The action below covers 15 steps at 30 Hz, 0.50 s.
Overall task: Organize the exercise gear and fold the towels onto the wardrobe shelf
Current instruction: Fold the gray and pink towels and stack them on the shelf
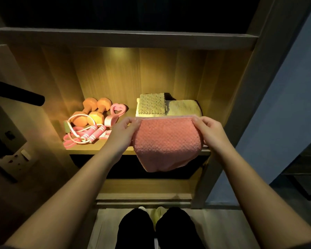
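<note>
The lit wardrobe shelf [101, 150] is carrying folded towels [183, 107] at the back right. I am holding the pink towel [166, 141] over its front edge, seemingly doubled, my left hand [124, 130] and right hand [210, 130] each pinching a top corner.

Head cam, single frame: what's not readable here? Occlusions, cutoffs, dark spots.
All head view.
- Shelf, front right: hidden behind the pink towel that the left hand and right hand pinch.
- Yellow towels: near edge covered by the pink towel; layer count unclear.
- Jump rope and bands: tangled, hard to separate.
- Top compartment and bottom compartment: too dark.
- Black bar: cut off by the left edge.
</note>
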Each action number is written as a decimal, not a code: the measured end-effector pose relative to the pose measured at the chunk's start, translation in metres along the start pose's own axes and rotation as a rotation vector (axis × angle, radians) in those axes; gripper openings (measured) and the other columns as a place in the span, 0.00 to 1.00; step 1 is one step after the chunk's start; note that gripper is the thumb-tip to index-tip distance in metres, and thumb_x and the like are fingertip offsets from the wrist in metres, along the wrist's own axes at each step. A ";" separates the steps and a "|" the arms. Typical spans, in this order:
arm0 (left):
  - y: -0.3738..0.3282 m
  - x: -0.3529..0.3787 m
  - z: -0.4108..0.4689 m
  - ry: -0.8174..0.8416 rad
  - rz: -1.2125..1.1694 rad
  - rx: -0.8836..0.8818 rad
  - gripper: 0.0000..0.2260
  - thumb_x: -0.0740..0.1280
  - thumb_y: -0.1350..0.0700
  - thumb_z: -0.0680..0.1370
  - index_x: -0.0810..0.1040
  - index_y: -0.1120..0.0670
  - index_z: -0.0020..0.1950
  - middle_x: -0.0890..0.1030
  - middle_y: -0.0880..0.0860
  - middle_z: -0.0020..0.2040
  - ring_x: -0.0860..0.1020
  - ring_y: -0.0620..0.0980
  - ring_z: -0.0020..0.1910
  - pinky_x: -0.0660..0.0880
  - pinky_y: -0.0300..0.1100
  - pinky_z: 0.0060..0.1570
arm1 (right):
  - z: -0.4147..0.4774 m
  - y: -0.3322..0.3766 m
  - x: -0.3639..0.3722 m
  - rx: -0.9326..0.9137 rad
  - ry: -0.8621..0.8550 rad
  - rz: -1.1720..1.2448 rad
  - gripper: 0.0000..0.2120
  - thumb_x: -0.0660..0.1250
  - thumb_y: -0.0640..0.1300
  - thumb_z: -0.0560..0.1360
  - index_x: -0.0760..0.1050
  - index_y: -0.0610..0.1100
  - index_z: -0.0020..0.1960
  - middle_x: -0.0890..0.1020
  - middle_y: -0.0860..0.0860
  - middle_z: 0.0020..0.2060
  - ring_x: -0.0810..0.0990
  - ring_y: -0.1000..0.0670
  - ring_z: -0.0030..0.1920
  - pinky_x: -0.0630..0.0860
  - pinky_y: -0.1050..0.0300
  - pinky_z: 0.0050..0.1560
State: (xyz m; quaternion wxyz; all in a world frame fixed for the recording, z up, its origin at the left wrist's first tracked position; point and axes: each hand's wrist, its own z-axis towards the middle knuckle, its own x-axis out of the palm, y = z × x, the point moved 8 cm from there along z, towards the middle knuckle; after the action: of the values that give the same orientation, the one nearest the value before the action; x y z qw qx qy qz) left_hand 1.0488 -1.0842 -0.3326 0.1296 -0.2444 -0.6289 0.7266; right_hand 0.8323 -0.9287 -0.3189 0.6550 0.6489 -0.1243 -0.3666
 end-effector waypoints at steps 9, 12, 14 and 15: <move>0.021 0.022 0.118 0.016 0.010 -0.094 0.12 0.62 0.45 0.81 0.78 0.52 0.51 0.82 0.51 0.47 0.79 0.49 0.44 0.76 0.40 0.37 | 0.114 -0.040 0.009 0.172 -0.032 0.087 0.14 0.63 0.55 0.79 0.78 0.46 0.43 0.79 0.54 0.30 0.76 0.56 0.29 0.69 0.63 0.28; 0.036 0.037 0.172 -0.062 -0.020 -0.128 0.08 0.66 0.48 0.80 0.78 0.52 0.51 0.82 0.49 0.46 0.79 0.47 0.43 0.76 0.40 0.37 | 0.166 -0.062 0.015 0.262 -0.144 0.145 0.11 0.65 0.56 0.78 0.77 0.48 0.47 0.82 0.50 0.40 0.80 0.49 0.41 0.75 0.55 0.38; 0.051 0.047 0.203 -0.127 0.009 -0.123 0.04 0.66 0.54 0.80 0.78 0.53 0.48 0.82 0.53 0.46 0.78 0.49 0.43 0.73 0.41 0.38 | 0.197 -0.079 0.023 0.267 -0.199 0.046 0.17 0.63 0.56 0.79 0.76 0.45 0.61 0.81 0.44 0.57 0.79 0.42 0.56 0.75 0.49 0.56; 0.059 0.053 0.215 -0.133 0.127 -0.110 0.05 0.65 0.56 0.80 0.79 0.55 0.47 0.82 0.56 0.47 0.78 0.52 0.44 0.71 0.41 0.40 | 0.209 -0.087 0.028 0.247 -0.223 -0.045 0.19 0.62 0.55 0.80 0.75 0.43 0.64 0.79 0.42 0.61 0.77 0.41 0.60 0.72 0.50 0.61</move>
State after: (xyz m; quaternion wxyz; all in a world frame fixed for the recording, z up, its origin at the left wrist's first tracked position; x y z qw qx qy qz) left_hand 0.9000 -1.2512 -0.3811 0.0276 -0.2415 -0.6583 0.7124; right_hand 0.6905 -1.0951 -0.3832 0.5440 0.6823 -0.2260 -0.4330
